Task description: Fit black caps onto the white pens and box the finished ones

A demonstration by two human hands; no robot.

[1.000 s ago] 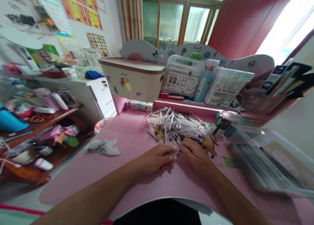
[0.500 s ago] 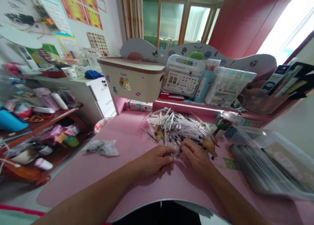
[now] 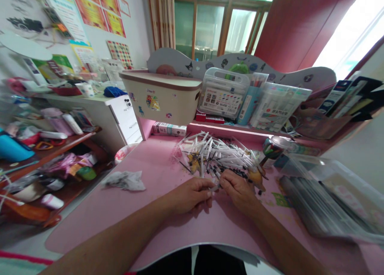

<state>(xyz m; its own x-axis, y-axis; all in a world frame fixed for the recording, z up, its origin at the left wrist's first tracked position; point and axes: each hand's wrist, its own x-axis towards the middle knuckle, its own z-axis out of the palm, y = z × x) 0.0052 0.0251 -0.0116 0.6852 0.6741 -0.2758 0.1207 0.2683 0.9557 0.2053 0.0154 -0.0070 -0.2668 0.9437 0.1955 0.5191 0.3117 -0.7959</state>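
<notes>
My left hand (image 3: 192,196) is closed around a slim, pale, see-through pen part (image 3: 215,187), most of it covered by the fingers. Close by on the right, my right hand (image 3: 238,190) pinches at the other end of this piece. What lies between the right fingertips is small and mostly hidden, so I cannot tell whether it is a cap or a tip. Just beyond both hands spreads a heap of white pen barrels (image 3: 207,145) with thin dark refills. Several small black caps (image 3: 239,172) lie at the heap's near side.
On the pink desk (image 3: 126,217), a crumpled white tissue (image 3: 127,181) lies left. A clear plastic box (image 3: 339,203) filled with dark-grey sticks stands right, with a pen holder (image 3: 273,149) behind. A cream lidded bin (image 3: 163,97) and marker cases (image 3: 223,95) line the shelf above.
My right hand has shifted very slightly left, nearer my left hand. My left hand stays in place with the pen part in its fingers.
</notes>
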